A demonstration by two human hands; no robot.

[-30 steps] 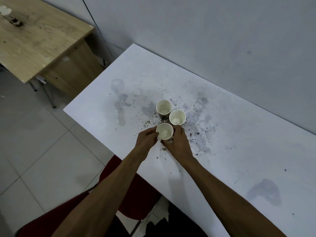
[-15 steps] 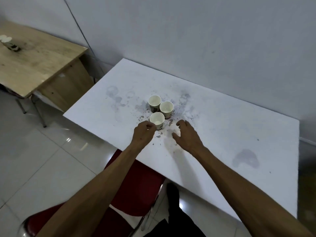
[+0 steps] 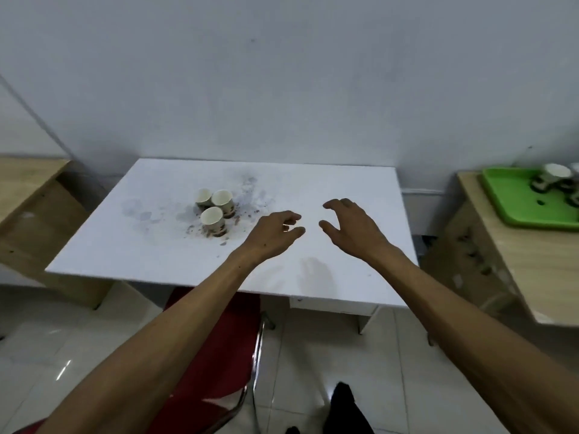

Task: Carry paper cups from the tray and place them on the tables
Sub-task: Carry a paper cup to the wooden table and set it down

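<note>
Here three paper cups [image 3: 214, 209] stand upright in a tight cluster on the white table [image 3: 156, 245], on its left half, with their rims touching or almost touching. Two cups are at the back and one is in front. Around their bases the surface has brown crumbs and grey stains [image 3: 247, 195].

Both hands are above the right half of this table, well apart from the cups. The left hand [image 3: 275, 233] has loosely curled fingers and holds nothing. The right hand [image 3: 351, 227] is also without any object, its fingers spread and a little bent, thumb pointing to the left hand. The two hands are near each other but do not touch.

On the far right there is a wooden table [image 3: 532, 277] with a green tray [image 3: 513, 202] on it, and more paper cups [image 3: 554, 177] are on the tray, blurred. Another wooden table [image 3: 28, 189] is at the left edge. Under the white table a red chair [image 3: 216, 355] stands on a tiled floor [image 3: 47, 339].
</note>
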